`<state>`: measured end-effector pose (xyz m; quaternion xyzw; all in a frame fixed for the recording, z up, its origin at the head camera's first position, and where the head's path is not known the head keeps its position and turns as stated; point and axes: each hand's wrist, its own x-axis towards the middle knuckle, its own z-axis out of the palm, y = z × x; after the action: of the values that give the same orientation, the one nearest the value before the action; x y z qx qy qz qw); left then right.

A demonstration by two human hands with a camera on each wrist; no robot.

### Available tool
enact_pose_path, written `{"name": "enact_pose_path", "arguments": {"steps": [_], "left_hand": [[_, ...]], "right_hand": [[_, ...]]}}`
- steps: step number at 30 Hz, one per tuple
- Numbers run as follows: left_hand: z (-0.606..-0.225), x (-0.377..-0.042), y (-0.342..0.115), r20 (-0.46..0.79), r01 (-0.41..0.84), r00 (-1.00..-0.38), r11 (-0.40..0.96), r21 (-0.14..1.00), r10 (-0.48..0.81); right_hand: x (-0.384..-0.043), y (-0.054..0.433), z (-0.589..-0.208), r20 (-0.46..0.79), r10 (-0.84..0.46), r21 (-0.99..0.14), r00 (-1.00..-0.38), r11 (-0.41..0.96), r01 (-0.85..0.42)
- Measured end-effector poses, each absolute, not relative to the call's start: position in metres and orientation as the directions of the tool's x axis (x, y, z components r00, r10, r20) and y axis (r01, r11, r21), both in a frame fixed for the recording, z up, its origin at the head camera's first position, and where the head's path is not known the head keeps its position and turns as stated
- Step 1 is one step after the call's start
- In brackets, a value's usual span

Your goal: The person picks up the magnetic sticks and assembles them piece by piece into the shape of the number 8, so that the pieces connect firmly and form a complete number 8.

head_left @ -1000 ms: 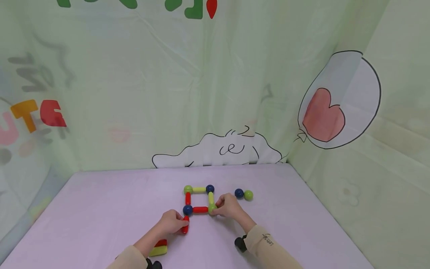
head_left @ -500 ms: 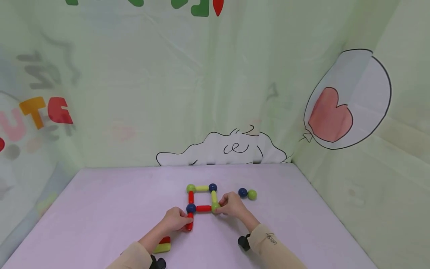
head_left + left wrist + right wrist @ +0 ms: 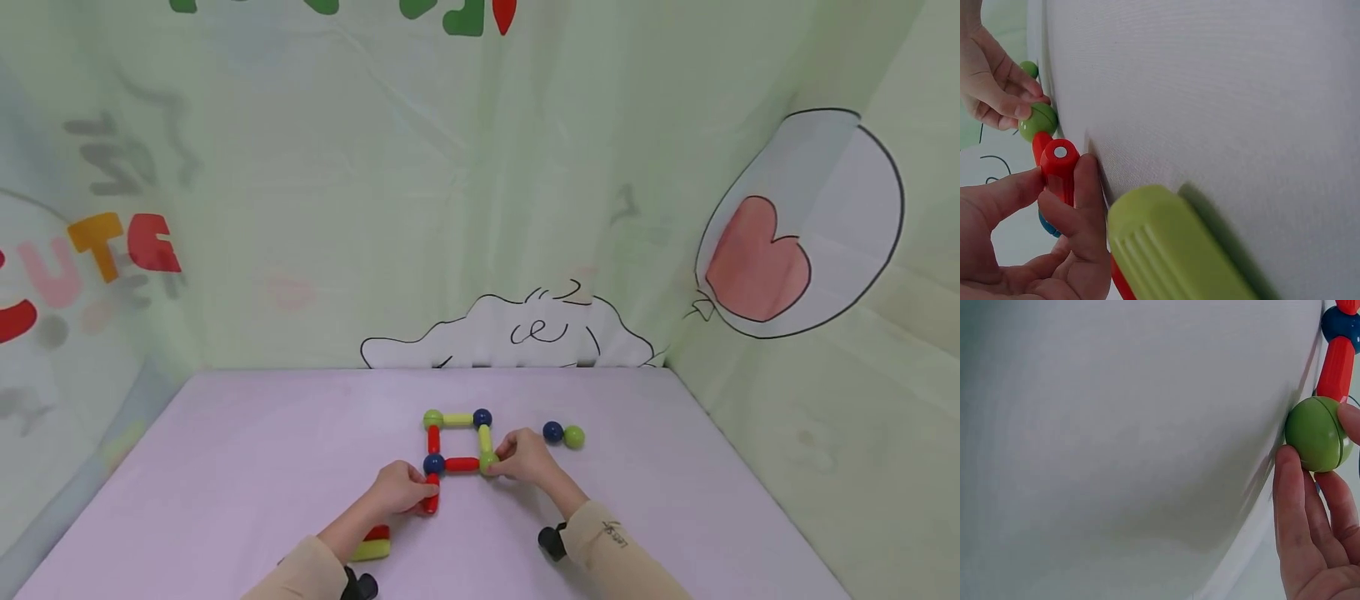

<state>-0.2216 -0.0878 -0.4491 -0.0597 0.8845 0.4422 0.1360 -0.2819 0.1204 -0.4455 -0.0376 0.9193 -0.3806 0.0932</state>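
While the left hand pinches the end red rod between thumb and fingers, closed to the rod's own thickness, the right hand grips the near-right green ball at the opposite corner. The end red rod sits outside the square frame, on its near side, with its far end appearing to meet the near-left blue ball; full seating cannot be confirmed. Its long axis runs from the near side of the table toward the far side, almost in line with the left-side red rod and roughly square to the near-side red rod. The near end, showing a pale round disc, points back toward the body. The step in hand is judged to be joining rod to ball: press straight along the axis, leave fingers clear of the joint, and brace the green corner lightly. Avoid sideways force, which could skew the frame. Farther out, a loose blue ball and loose green ball lie beyond the right hand.
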Motion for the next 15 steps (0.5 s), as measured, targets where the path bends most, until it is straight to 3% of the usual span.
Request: {"name": "enact_pose_path", "arguments": {"steps": [15], "left_hand": [[-0.4529, -0.2241, -0.0894, -0.293, -0.223, -0.956, 0.573, 0.789, 0.031]], "right_hand": [[-0.2801, 0.1202, -0.4465, -0.141, -0.16, -0.722, -0.977, 0.692, -0.009]]}}
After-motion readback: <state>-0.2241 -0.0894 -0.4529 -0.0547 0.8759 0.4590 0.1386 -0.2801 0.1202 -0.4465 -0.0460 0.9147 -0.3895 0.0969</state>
